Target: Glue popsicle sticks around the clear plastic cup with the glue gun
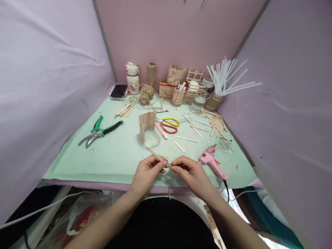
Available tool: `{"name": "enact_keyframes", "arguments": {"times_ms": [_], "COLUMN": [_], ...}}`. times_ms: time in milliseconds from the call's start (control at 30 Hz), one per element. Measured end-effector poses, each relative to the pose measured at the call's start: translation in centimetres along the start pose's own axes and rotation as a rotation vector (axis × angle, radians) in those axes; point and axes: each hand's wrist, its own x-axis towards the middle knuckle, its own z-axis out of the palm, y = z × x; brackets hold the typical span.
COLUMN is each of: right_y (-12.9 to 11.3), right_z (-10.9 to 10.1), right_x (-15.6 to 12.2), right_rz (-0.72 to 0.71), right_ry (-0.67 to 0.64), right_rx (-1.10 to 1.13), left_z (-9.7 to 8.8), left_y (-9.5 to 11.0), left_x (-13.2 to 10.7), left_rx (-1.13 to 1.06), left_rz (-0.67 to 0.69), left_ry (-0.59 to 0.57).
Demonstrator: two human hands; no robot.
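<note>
A wooden craft stick [155, 153] is pinched between my left hand [147, 172] and my right hand [190, 173], over the table's front edge. My left fingers grip its middle, while my right fingertips close on its near end. Just beyond the stick stands a clear cup [152, 138], with craft sticks [147, 122] lined upright along its back and left side. To the right of my right hand lies a pink hot glue gun [211, 162]. Loose craft sticks [179, 146] are scattered past my hands.
Green-handled pruning shears [97, 132] lie at left. Scissors [169, 125] and a pink cutter [161, 130] rest beside the cup. Along the back stand a bottle [132, 79], twine ball [146, 93], stick-covered pen holder [178, 97], water cup [199, 102] and white glue sticks [223, 77].
</note>
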Motion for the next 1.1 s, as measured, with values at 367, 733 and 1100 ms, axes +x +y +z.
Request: {"name": "enact_keyframes", "arguments": {"times_ms": [367, 733, 1100], "right_y": [1.1, 0.1, 0.1], "right_z": [0.0, 0.3, -0.5], "right_x": [0.1, -0.6, -0.5], "right_rz": [0.316, 0.290, 0.127], "right_ry": [-0.291, -0.201, -0.215], "right_rx": [0.616, 0.529, -0.042], "left_z": [-0.5, -0.3, -0.2], "left_y": [0.7, 0.2, 0.6], "left_x": [-0.1, 0.3, 0.2], "left_rx": [0.142, 0.043, 0.259], "left_rz": [0.062, -0.022, 0.073], "left_ry": [-0.213, -0.203, -0.204]}}
